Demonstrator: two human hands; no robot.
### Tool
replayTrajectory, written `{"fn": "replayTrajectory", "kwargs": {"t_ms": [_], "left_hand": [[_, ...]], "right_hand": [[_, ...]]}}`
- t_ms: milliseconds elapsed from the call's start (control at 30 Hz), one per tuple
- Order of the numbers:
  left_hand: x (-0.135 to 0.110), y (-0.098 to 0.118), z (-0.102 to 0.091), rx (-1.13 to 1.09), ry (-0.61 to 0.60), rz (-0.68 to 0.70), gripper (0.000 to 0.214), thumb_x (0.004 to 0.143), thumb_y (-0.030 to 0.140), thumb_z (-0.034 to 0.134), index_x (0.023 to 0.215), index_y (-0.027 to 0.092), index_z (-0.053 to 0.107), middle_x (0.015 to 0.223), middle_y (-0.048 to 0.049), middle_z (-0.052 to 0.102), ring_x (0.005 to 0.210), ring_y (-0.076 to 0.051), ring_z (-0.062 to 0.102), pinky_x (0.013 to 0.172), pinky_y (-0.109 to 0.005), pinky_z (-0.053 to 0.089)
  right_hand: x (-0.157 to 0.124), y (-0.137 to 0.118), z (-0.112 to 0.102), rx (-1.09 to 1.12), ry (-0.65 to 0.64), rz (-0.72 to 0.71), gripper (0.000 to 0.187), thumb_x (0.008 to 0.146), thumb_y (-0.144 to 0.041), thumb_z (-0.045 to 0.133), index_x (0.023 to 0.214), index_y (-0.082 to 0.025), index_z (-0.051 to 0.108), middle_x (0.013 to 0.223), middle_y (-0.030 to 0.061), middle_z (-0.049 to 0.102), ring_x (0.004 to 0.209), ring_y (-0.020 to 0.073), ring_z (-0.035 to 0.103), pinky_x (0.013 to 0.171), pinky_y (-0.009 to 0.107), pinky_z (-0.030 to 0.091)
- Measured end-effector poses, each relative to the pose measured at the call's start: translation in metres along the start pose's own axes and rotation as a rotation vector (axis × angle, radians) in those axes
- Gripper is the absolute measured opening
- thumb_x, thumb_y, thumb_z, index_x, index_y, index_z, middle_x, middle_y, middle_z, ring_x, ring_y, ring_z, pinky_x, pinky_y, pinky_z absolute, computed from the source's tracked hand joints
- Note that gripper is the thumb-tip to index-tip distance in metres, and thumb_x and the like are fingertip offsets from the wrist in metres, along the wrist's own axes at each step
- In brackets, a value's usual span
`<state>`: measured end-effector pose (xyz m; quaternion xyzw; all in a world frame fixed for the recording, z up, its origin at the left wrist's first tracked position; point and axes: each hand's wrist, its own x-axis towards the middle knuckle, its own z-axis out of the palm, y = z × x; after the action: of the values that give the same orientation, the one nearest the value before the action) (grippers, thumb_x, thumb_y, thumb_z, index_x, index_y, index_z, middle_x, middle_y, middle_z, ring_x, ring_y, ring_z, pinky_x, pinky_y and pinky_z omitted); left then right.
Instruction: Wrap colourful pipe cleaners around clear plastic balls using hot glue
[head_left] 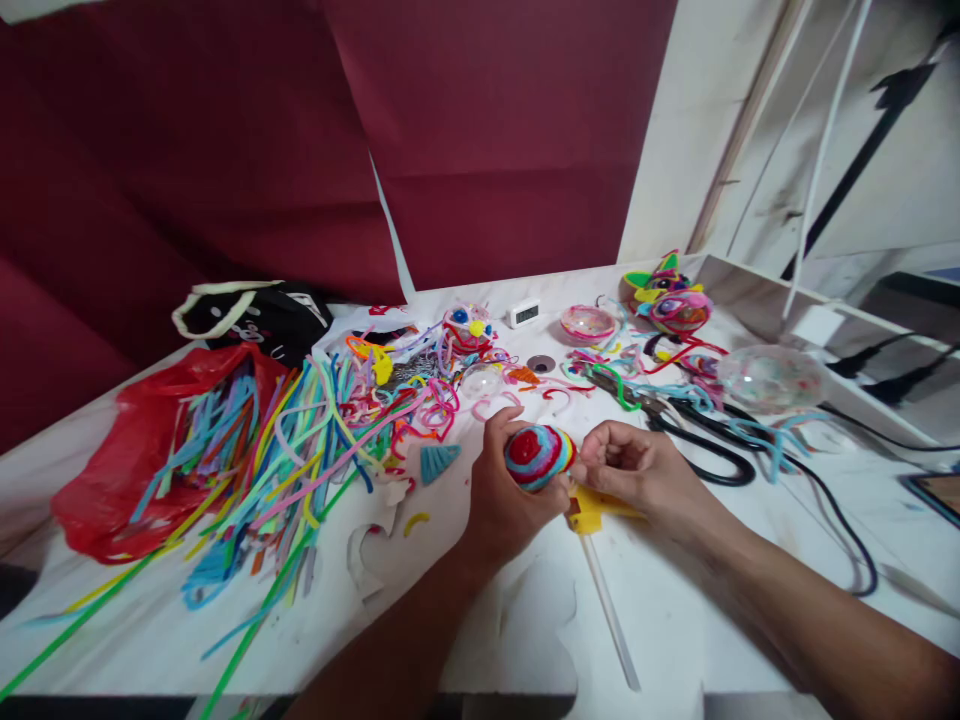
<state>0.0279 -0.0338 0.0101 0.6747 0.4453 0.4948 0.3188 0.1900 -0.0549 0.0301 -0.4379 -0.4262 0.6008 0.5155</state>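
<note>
My left hand [506,490] is wrapped around a ball [538,452] coiled with red, light blue, pink and yellow fuzzy pipe cleaner. Fingers curled in a pinch, my right hand [637,468] meets the ball's right side; whatever lies between its fingertips is too small to make out. A yellow glue gun [592,508] lies on the table under my right hand and partly hidden by it, with a pale glue stick [611,615] jutting toward me. Black-handled scissors [712,455] rest just beyond my right hand.
Many loose pipe cleaners [300,450] spill from a red plastic bag [112,460] at left. Finished-looking craft figures [466,328], a clear plastic bowl [589,323] and a small digital clock [523,314] stand at the back. A clear dome [772,378] and black cables [832,510] lie right.
</note>
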Motion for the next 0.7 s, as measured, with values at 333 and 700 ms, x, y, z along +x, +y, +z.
{"fn": "replayTrajectory", "kwargs": {"t_ms": [333, 700], "left_hand": [[0.0009, -0.0008, 0.0022, -0.031, -0.010, -0.006, 0.073, 0.057, 0.011, 0.068, 0.123, 0.023, 0.040, 0.104, -0.0031, 0.063, 0.086, -0.016, 0.064, 0.079, -0.028, 0.052], [0.0013, -0.0022, 0.0018, -0.011, -0.021, -0.023, 0.073, 0.058, 0.013, 0.069, 0.124, 0.024, 0.041, 0.105, -0.0032, 0.063, 0.087, -0.016, 0.064, 0.079, -0.027, 0.052]], "right_hand": [[-0.0018, 0.0005, -0.0030, 0.007, -0.019, -0.004, 0.033, 0.053, -0.027, 0.090, 0.069, -0.017, 0.062, 0.055, -0.0054, 0.061, 0.045, 0.0105, 0.060, 0.045, 0.022, 0.053], [0.0024, 0.0031, -0.0079, 0.004, -0.055, 0.060, 0.034, 0.054, -0.025, 0.089, 0.070, -0.018, 0.059, 0.057, -0.0042, 0.065, 0.048, 0.0127, 0.064, 0.048, 0.023, 0.054]]}}
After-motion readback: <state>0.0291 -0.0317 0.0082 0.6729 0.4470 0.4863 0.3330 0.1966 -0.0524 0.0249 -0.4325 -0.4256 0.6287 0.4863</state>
